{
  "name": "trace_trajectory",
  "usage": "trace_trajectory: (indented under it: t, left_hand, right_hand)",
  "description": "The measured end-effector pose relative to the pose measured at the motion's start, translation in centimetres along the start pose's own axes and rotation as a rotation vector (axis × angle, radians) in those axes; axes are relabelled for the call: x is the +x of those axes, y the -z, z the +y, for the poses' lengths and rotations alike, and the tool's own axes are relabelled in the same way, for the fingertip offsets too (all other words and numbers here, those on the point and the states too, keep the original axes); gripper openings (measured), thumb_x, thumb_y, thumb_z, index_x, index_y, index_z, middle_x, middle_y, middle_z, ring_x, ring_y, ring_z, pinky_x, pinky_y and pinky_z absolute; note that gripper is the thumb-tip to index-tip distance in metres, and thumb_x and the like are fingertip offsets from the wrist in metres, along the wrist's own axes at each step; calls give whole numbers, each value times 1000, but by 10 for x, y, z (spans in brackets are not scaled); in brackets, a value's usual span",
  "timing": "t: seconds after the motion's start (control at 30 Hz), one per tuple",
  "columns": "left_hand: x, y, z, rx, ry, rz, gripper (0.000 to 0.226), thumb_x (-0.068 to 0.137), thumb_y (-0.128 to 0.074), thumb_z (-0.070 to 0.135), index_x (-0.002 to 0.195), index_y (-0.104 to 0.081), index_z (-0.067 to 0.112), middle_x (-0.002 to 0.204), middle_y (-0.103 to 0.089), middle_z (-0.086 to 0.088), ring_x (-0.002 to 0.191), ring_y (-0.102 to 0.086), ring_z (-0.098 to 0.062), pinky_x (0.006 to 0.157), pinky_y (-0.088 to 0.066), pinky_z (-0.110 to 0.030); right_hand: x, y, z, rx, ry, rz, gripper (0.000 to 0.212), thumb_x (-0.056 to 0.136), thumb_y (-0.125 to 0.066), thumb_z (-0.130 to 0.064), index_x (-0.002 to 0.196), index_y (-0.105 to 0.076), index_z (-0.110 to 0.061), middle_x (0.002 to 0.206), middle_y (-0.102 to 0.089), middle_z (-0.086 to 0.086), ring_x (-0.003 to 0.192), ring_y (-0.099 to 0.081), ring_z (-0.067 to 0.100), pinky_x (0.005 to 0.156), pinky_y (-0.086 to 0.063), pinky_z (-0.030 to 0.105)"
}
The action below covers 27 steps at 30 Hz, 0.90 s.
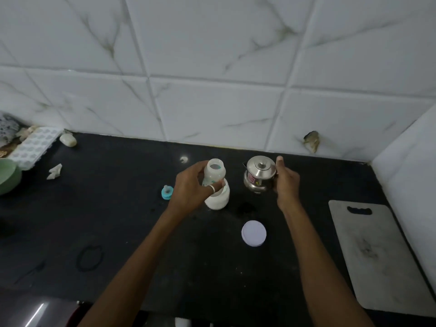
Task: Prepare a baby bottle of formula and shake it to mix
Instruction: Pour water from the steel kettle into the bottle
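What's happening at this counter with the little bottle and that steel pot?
A person is making up a baby bottle. Their left hand holds the open bottle, top off, close by a white jar on the black counter. Their right hand grips a small lidded steel pot, which is upright, not pouring. The teal bottle top lies to the left and a round white lid nearer the person.

The black tabletop [122, 215] carries a round white lid [253, 233] near its middle, a grey cutting board [375, 258] along its right edge, and an ice tray [33, 147] at its far left corner.
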State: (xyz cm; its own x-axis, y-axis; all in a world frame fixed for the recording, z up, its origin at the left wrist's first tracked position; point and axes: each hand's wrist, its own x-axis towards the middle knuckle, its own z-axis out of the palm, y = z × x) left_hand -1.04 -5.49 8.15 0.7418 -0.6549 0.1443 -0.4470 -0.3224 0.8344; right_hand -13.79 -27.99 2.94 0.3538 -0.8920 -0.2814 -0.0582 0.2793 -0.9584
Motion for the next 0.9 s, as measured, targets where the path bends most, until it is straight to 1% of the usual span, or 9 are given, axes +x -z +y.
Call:
trace_trajectory:
  t: [0.1, 0.23, 0.3, 0.33, 0.4, 0.47, 0.63, 0.73, 0.9]
  left_hand:
    - [14, 8, 17, -37, -33, 6, 47, 73, -88, 31, 115, -68, 27, 96, -68, 26, 90, -62, 14, 75, -44, -4]
    - [33, 27, 40, -37, -102, 42, 50, 74, -87, 35, 118, -66, 23, 94, -66, 21, 84, -61, 10, 71, -43, -4]
    - [45, 39, 52, -28, -128, 64, 57, 74, -86, 39, 123, -65, 21, 103, -68, 15, 90, -64, 2, 77, -45, -5]
    - [51, 44, 56, -30, -137, 73, 61, 73, -86, 42, 126, -64, 20, 108, -69, 11, 95, -65, -3, 83, -48, -10]
    - [62, 56, 67, -39, -158, 96, 68, 73, -85, 45, 131, -62, 18, 117, -70, 6, 105, -65, -10, 93, -53, -26]
    - [72, 66, 78, -39, -175, 128, 72, 72, -85, 47, 133, -60, 19, 121, -70, 4, 108, -65, -12, 96, -53, -31]
    - [86, 81, 93, -39, -189, 172, 72, 70, -84, 52, 132, -61, 23, 119, -70, 7, 106, -65, -11, 95, -54, -33]
    - [88, 87, 96, -43, -185, 166, 72, 68, -84, 55, 129, -62, 25, 116, -71, 9, 105, -66, -10, 95, -54, -34]
    - [90, 93, 99, -49, -197, 173, 65, 70, -85, 51, 126, -64, 25, 113, -71, 9, 102, -65, -10, 92, -54, -33]
  right_hand:
    - [-12, -8, -44, 19, 29, 14, 43, 94, -67, -50, 64, -60, -20, 65, -50, 5, 66, -48, 17, 66, -40, 33]
    - [-38, -19, -111, 23, 63, -22, 42, 95, -67, -46, 66, -53, -19, 49, -36, -6, 48, -34, 10, 47, -30, 23]
    - [-50, -22, -145, 44, 92, -70, 36, 93, -71, -41, 70, -57, -18, 50, -35, -6, 44, -31, 9, 38, -27, 21]
    - [-54, -23, -160, 50, 104, -100, 34, 92, -73, -40, 71, -61, -17, 50, -35, -6, 43, -29, 9, 36, -23, 20]
    - [-62, -26, -192, 54, 140, -156, 29, 90, -74, -37, 72, -63, -17, 52, -34, -6, 43, -25, 9, 36, -18, 21]
    - [-69, -31, -218, 35, 174, -191, 27, 90, -74, -34, 73, -61, -17, 53, -32, -5, 44, -22, 9, 36, -17, 21]
    - [-88, -45, -258, -49, 266, -188, 21, 90, -73, -30, 88, -62, -12, 54, -34, -4, 44, -23, 9, 38, -17, 22]
    - [-101, -55, -274, -132, 324, -166, 21, 88, -73, -29, 87, -60, -13, 55, -33, -3, 42, -24, 9, 37, -19, 21]
    - [-115, -74, -298, -332, 426, -170, 21, 86, -75, -28, 84, -61, -14, 60, -35, 1, 37, -29, 8, 38, -21, 19]
